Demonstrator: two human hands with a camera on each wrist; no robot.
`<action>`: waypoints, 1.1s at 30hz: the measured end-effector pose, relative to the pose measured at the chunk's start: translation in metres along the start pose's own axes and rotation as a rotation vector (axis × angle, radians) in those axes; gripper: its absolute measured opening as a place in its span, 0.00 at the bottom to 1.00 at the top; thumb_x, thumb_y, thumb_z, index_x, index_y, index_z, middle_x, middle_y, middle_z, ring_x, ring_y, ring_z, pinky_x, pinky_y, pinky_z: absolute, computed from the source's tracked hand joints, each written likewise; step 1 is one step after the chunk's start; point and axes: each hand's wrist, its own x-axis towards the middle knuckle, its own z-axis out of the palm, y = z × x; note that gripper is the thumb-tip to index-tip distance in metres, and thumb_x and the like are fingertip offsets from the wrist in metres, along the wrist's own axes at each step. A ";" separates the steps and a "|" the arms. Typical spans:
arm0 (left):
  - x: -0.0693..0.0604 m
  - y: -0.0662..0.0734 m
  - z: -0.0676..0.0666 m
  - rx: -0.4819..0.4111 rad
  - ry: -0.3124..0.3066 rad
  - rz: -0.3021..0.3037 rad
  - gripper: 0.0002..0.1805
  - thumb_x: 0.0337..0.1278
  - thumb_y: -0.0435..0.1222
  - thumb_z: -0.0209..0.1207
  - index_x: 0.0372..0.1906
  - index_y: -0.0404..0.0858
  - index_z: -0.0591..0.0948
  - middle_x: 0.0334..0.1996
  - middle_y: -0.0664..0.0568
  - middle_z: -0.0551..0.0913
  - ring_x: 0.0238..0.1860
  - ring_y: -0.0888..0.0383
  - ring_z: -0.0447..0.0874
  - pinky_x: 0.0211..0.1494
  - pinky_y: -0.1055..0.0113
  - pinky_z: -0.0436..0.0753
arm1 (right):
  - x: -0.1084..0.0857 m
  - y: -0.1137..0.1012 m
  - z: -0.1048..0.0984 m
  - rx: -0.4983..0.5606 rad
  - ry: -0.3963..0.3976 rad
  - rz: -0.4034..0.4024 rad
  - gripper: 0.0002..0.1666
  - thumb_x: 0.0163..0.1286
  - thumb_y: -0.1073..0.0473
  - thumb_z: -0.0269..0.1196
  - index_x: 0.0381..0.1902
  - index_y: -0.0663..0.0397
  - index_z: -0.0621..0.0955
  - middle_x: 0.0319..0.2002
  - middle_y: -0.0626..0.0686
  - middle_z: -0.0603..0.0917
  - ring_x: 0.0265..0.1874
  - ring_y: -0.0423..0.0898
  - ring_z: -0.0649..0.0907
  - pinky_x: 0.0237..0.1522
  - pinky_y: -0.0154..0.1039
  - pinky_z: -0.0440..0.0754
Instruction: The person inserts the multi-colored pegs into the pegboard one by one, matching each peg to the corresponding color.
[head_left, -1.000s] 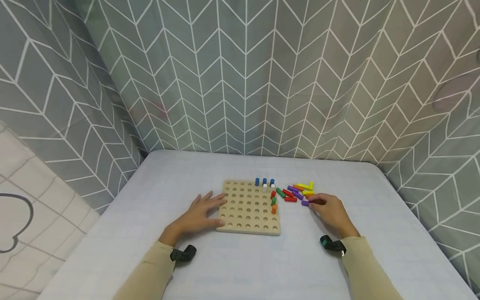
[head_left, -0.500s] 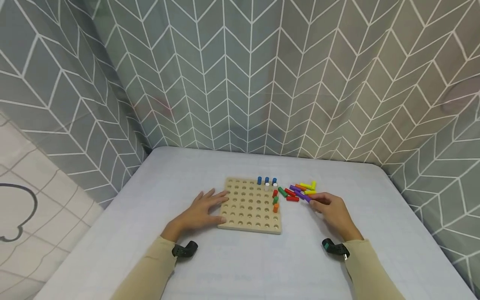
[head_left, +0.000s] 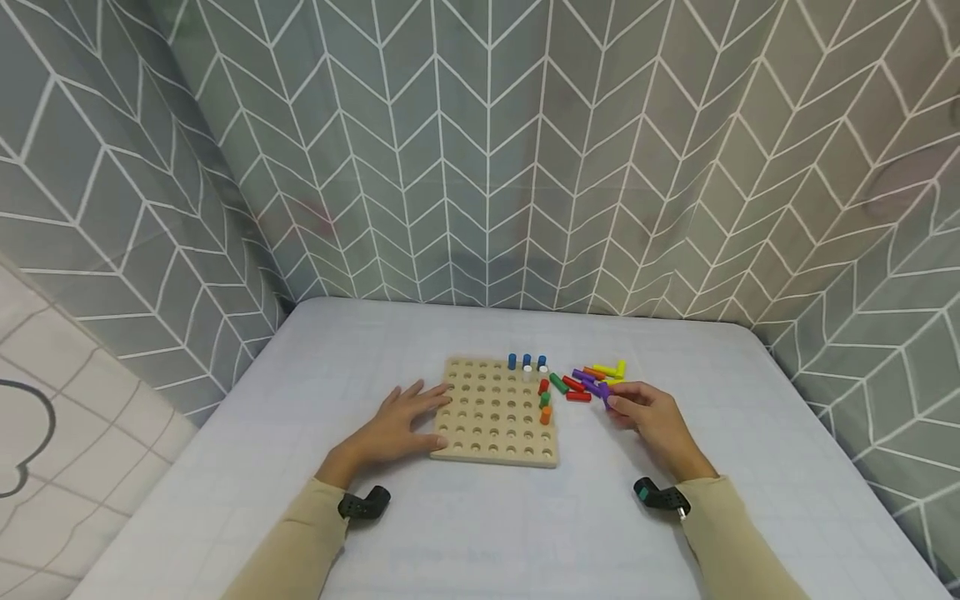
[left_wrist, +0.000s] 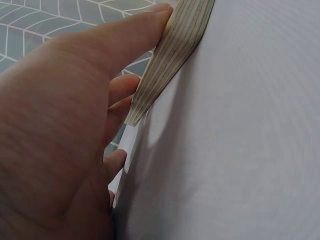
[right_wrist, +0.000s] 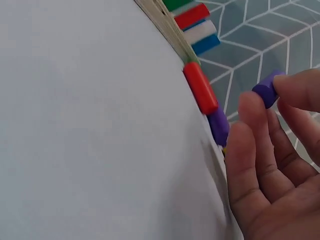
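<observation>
A square wooden pegboard with rows of round holes lies on the table. My left hand rests at its left edge with fingers spread, thumb and fingertips touching the rim; the left wrist view shows the layered side of the board against them. Between thumb and fingertips my right hand pinches a purple peg, held up off the table right of the board. Blue pegs, white pegs, a red peg, a green peg and an orange peg stand in the board's holes.
Loose pegs lie in a pile right of the board: a green peg, red pegs, purple pegs and yellow pegs. A patterned curtain hangs behind the white-covered table.
My right hand has lifted the purple peg from lying flat and tilted it toward upright, shifting slightly left. My left hand stays on the board's edge.
</observation>
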 end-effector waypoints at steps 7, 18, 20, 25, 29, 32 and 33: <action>-0.002 0.002 -0.003 -0.010 0.004 -0.006 0.42 0.58 0.59 0.64 0.73 0.45 0.70 0.77 0.57 0.59 0.79 0.41 0.44 0.77 0.39 0.35 | 0.002 -0.002 0.012 0.090 -0.024 -0.005 0.26 0.72 0.54 0.65 0.61 0.65 0.75 0.48 0.59 0.84 0.42 0.47 0.87 0.45 0.35 0.86; 0.004 -0.002 0.001 -0.003 -0.014 -0.001 0.43 0.58 0.62 0.62 0.74 0.48 0.69 0.78 0.61 0.57 0.79 0.43 0.43 0.77 0.40 0.35 | -0.004 -0.007 0.018 0.107 -0.042 0.020 0.28 0.73 0.56 0.64 0.66 0.62 0.73 0.50 0.60 0.82 0.43 0.48 0.87 0.45 0.36 0.86; 0.004 -0.002 0.001 -0.005 -0.007 0.004 0.42 0.58 0.62 0.62 0.74 0.48 0.69 0.78 0.60 0.57 0.79 0.42 0.43 0.77 0.39 0.35 | -0.005 -0.009 0.020 0.124 -0.049 0.019 0.28 0.74 0.57 0.63 0.69 0.59 0.72 0.52 0.61 0.80 0.45 0.49 0.87 0.46 0.36 0.86; 0.001 -0.003 -0.002 -0.016 0.013 -0.014 0.41 0.56 0.59 0.64 0.73 0.46 0.71 0.77 0.59 0.60 0.79 0.42 0.44 0.77 0.39 0.35 | -0.006 -0.013 0.033 0.197 -0.096 0.004 0.30 0.75 0.60 0.61 0.73 0.51 0.70 0.54 0.63 0.76 0.46 0.51 0.87 0.48 0.37 0.86; 0.000 -0.005 0.000 -0.012 0.007 -0.007 0.41 0.57 0.60 0.63 0.73 0.46 0.71 0.77 0.57 0.60 0.78 0.40 0.45 0.76 0.38 0.35 | -0.006 -0.014 0.040 0.205 -0.102 -0.012 0.29 0.75 0.62 0.61 0.72 0.53 0.71 0.55 0.65 0.77 0.44 0.51 0.87 0.45 0.37 0.86; 0.000 -0.004 -0.001 -0.017 0.005 0.000 0.41 0.58 0.61 0.63 0.73 0.46 0.71 0.77 0.57 0.59 0.79 0.40 0.44 0.76 0.38 0.35 | -0.007 -0.015 0.042 0.210 -0.107 -0.025 0.28 0.75 0.62 0.61 0.71 0.58 0.71 0.58 0.67 0.77 0.44 0.51 0.87 0.45 0.37 0.87; 0.000 -0.003 -0.001 -0.015 0.006 0.000 0.41 0.58 0.61 0.63 0.73 0.46 0.71 0.77 0.57 0.59 0.79 0.40 0.44 0.76 0.38 0.35 | -0.007 -0.016 0.043 0.212 -0.112 -0.028 0.29 0.75 0.62 0.60 0.71 0.59 0.71 0.58 0.68 0.77 0.44 0.51 0.87 0.45 0.37 0.86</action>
